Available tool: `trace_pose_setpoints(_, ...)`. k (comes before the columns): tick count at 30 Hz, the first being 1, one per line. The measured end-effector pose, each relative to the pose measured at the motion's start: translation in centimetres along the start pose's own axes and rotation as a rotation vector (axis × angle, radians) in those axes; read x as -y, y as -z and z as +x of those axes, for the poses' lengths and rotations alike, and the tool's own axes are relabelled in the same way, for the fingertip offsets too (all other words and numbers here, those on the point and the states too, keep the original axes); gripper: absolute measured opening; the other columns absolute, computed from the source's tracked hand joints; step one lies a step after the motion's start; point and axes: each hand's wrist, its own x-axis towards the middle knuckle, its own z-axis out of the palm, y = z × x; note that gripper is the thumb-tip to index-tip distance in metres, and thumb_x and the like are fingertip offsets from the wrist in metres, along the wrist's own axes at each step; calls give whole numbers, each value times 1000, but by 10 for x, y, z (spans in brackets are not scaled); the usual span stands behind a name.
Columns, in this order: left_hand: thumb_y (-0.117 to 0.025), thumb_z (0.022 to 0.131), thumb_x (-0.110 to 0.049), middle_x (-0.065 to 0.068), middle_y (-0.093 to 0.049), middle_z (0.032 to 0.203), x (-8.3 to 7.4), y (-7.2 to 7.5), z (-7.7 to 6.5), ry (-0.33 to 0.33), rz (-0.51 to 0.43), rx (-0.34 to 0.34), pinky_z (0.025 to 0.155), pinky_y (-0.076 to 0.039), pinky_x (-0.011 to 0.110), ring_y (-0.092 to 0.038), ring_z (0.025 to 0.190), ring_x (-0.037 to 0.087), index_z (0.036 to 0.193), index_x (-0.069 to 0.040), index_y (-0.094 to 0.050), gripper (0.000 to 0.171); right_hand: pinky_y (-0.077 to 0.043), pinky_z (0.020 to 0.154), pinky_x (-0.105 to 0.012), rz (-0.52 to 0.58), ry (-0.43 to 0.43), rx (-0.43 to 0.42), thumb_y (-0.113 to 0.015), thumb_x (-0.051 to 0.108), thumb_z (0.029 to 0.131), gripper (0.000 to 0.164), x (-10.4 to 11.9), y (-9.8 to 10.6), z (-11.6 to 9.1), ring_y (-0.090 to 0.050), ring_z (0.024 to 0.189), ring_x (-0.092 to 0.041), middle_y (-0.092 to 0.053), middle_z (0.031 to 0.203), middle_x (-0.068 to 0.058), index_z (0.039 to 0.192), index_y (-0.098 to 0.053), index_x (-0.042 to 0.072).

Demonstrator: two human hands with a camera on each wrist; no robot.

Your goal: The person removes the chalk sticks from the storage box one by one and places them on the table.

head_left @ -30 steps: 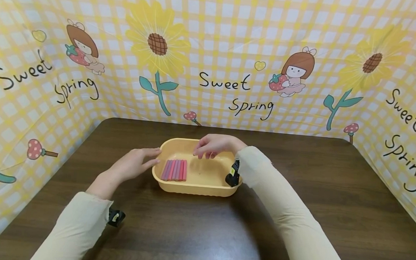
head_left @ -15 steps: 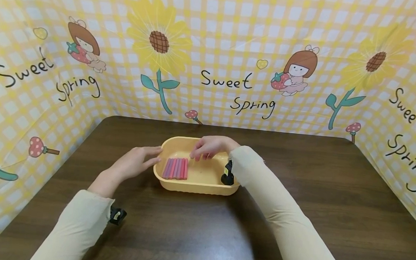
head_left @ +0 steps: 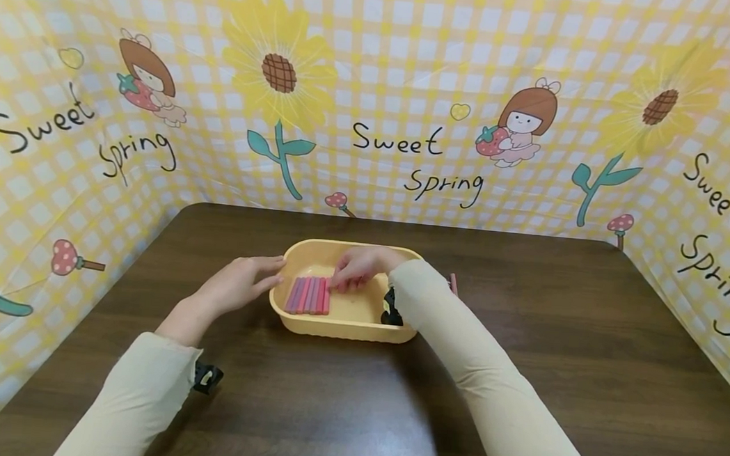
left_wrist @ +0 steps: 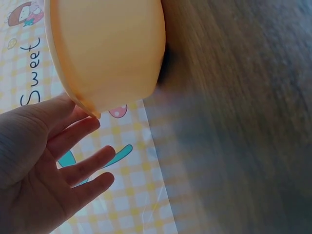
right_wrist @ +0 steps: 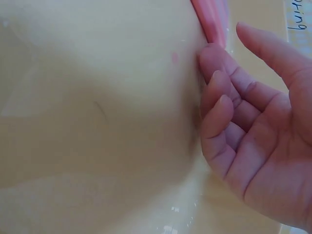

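A row of slim pink and purple sticks (head_left: 308,296) lies side by side at the left end of a yellow oblong tub (head_left: 346,330). My left hand (head_left: 236,286) rests on the tub's left rim with thumb and fingers spread along it. Seen from the left wrist, the other fingers (left_wrist: 87,165) extend loosely past the outer wall. Inside the tub is my right hand (head_left: 359,266), its fingertips at the right edge of the row. In the right wrist view its fingers (right_wrist: 214,90) are loosely bent, the index fingertip right at the pink stick's end, and the thumb stands apart.
The tub stands on a dark wooden table (head_left: 304,405). A thin pink stick-like thing (head_left: 453,284) shows on the table behind the right sleeve (head_left: 459,331). A yellow checked cloth (head_left: 400,63) hangs at the back and sides.
My right hand has moved left and down into the tub, up to the row of sticks. The pink thing behind my right sleeve has come into sight. My left hand stays at the rim.
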Motion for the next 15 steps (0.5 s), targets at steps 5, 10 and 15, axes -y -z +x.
trace_pose_setpoints(5, -56, 94, -17, 21, -51, 135, -2, -1, 0, 9, 2, 1, 105, -39, 53, -48, 126, 38, 132, 2, -50, 43, -33, 47, -16, -40, -18, -40, -60, 29, 91, 27, 1, -4, 3, -43, 52, -5, -57, 63, 4, 75, -62, 8)
trace_pose_setpoints(10, -56, 93, -16, 21, -51, 134, -4, -1, -1, 1, 3, -8, 104, -39, 53, -49, 125, 38, 131, 3, -51, 42, -30, 43, -17, -83, -18, -80, -63, 31, 89, 32, 3, -6, 6, -39, 46, -5, -56, 57, 4, 67, -60, 8)
trace_pose_setpoints(15, -56, 93, -16, 21, -51, 134, -4, 0, -1, 0, 2, -9, 105, -39, 53, -48, 125, 38, 131, 3, -51, 42, -29, 42, -17, -123, -16, -103, -64, 32, 88, 33, 6, -6, 6, -38, 44, -5, -56, 55, 4, 64, -60, 9)
